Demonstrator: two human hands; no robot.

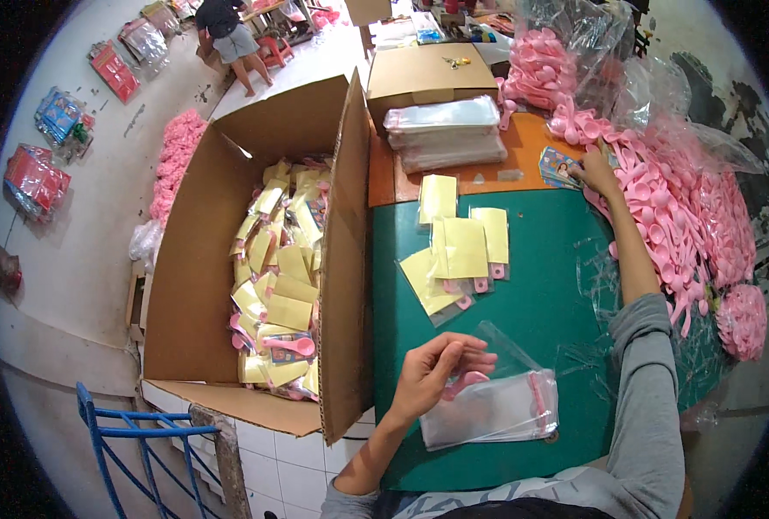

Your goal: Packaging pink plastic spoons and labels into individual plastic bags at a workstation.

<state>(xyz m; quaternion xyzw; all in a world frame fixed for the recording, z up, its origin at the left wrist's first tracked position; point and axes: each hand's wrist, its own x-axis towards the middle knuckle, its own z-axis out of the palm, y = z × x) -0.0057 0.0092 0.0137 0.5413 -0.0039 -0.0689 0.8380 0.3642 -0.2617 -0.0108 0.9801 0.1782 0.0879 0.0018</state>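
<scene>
My left hand (436, 368) is over the near part of the green table, its fingers curled around a pink spoon (467, 383) whose bowl shows below them. Under it lies a stack of clear plastic bags (488, 419), and the film of one bag (507, 346) stands up beside the fingers. Farther off, my right hand (595, 173) reaches to a small pile of colourful printed cards (557, 166), fingers pinched at the pile's right edge. Several filled bags with pale yellow cards (464, 246) and pink spoon ends lie mid-table.
A deep cardboard box (346, 259) of filled bags stands at left. Loose pink spoons (653, 203) heap along the right. Bundled clear bags (445, 130) lie before a closed carton (428, 73) with scissors on top. Another person (229, 39) stands far back; a blue metal rack (134, 424) is near left.
</scene>
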